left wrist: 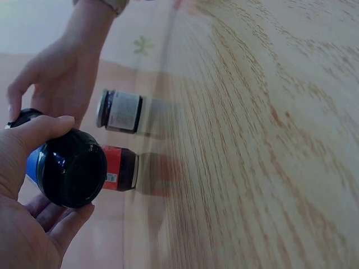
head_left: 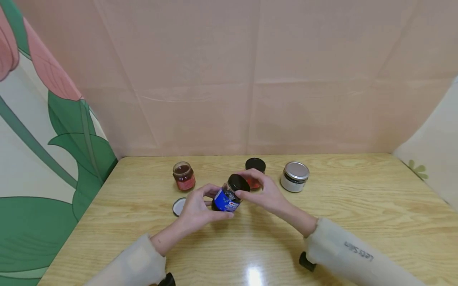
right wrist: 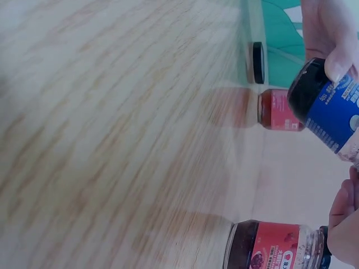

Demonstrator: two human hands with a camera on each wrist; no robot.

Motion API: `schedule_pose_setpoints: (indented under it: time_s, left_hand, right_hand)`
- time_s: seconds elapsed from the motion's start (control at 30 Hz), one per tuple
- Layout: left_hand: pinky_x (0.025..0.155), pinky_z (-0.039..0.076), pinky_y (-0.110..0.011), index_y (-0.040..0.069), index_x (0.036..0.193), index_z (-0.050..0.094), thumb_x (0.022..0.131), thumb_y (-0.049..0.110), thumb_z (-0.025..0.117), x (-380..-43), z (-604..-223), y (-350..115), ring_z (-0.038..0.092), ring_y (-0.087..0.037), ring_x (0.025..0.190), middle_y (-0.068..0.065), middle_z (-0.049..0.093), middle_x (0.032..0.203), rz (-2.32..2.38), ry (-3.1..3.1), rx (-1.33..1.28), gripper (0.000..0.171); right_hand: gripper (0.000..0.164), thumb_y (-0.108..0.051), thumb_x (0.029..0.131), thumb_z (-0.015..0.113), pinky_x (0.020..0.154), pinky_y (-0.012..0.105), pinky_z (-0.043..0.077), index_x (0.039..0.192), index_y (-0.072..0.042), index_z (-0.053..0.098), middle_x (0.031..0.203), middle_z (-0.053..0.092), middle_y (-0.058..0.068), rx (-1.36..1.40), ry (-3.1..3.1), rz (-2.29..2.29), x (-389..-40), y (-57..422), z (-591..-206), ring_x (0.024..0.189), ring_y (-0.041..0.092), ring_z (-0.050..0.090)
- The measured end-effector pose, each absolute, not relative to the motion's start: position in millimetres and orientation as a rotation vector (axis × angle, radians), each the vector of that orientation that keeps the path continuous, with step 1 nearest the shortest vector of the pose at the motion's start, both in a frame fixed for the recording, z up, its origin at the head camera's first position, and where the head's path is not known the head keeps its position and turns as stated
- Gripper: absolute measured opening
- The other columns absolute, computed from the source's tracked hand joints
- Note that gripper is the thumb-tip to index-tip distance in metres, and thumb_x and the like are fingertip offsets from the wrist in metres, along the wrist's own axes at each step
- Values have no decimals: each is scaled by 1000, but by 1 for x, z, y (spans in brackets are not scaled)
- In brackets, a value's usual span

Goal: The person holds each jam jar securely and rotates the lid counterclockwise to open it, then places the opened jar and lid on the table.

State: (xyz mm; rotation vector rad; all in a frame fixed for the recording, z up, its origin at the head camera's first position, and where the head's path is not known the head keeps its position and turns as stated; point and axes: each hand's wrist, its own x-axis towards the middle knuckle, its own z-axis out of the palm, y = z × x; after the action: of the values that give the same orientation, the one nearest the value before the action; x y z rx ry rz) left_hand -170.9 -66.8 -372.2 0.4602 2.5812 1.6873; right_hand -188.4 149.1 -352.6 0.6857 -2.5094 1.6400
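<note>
A jar with a blue label (head_left: 226,201) and dark contents is held tilted above the table, its black lid (head_left: 239,183) toward the upper right. My left hand (head_left: 198,209) grips the jar's body near its base, thumb on the near side. On the lid are the fingers and thumb of my right hand (head_left: 265,191). The left wrist view shows the dark jar bottom (left wrist: 74,168) between left thumb and fingers. Behind the right hand, partly hidden by it, stands a red-labelled jar (right wrist: 276,245) with a black lid (head_left: 255,164).
An open jar with a pinkish-red label (head_left: 185,183) stands at the back left. In front of it a loose lid (head_left: 178,207) lies with its pale inside up. A white-labelled jar with a silver lid (head_left: 295,176) stands to the right on the wooden table (head_left: 358,206).
</note>
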Motion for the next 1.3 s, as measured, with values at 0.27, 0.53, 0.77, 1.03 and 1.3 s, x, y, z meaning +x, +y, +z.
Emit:
schedule_pose_setpoints:
  time_s: [0.27, 0.53, 0.77, 1.03, 1.3]
  left_hand:
    - [84, 55, -36, 9, 109, 65, 59, 20, 92, -172, -373, -66, 60, -18, 97, -4, 66, 102, 1684, 2583, 462, 58]
    - [81, 54, -34, 7, 112, 62, 59, 21, 91, -174, -373, -65, 61, -19, 95, -4, 66, 101, 1641, 2622, 380, 62]
    - [82, 53, -37, 3, 114, 61, 60, 20, 90, -177, -374, -64, 63, -22, 93, -9, 66, 102, 1637, 2654, 286, 64]
    - [87, 54, -38, -1, 121, 56, 64, 19, 89, -182, -376, -63, 65, -27, 99, -14, 66, 109, 1720, 2584, 160, 69]
    - [89, 54, -39, -1, 128, 52, 67, 23, 88, -190, -376, -62, 64, -31, 108, -17, 63, 119, 1718, 2562, 70, 75]
  right_hand:
    - [45, -18, 82, 73, 86, 34, 48, 126, -13, 62, 112, 63, 5, 794, -2478, 1649, -190, 151, -353, 98, 24, 56]
    - [44, -21, 88, 66, 85, 36, 45, 130, -13, 57, 117, 62, 9, 632, -2497, 1691, -189, 154, -354, 99, 20, 54]
    - [44, -16, 87, 66, 83, 32, 46, 129, -7, 56, 113, 63, 13, 621, -2475, 1697, -191, 158, -357, 96, 21, 54]
    - [48, -8, 83, 68, 82, 27, 47, 128, -2, 54, 114, 63, 17, 640, -2428, 1746, -191, 159, -360, 92, 18, 56]
    - [49, 2, 79, 70, 89, 32, 52, 124, 4, 50, 119, 61, 22, 758, -2320, 1830, -190, 160, -367, 100, 16, 60]
